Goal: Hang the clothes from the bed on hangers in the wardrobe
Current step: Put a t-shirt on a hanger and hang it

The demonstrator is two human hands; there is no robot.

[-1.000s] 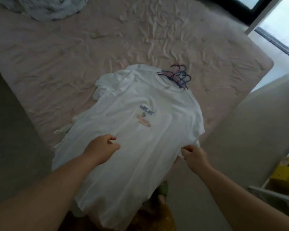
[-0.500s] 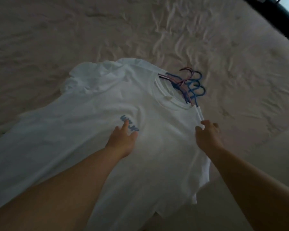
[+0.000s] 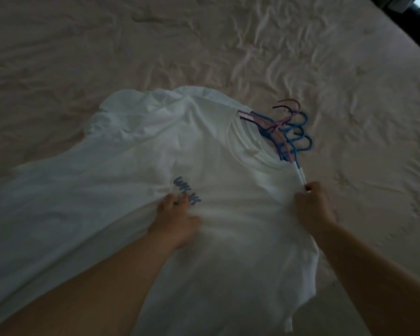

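A white T-shirt [image 3: 136,166] with blue lettering lies spread front-up on the bed [image 3: 83,57]. Several blue and pink hangers [image 3: 289,132] lie in a bunch by its collar, partly under the neckline. My left hand [image 3: 175,219] presses on the shirt's chest, just below the lettering, and the fabric bunches under its fingers. My right hand [image 3: 313,207] pinches the shirt's right shoulder edge, just below the hangers.
The wrinkled pale pink sheet stretches all around the shirt. A dark window frame [image 3: 403,18] cuts across the top right corner. The wardrobe is out of view.
I have leaned in closer over the bed. Both hands moved from the shirt's lower part up to its chest and right shoulder, and the fabric now bunches under my left hand.
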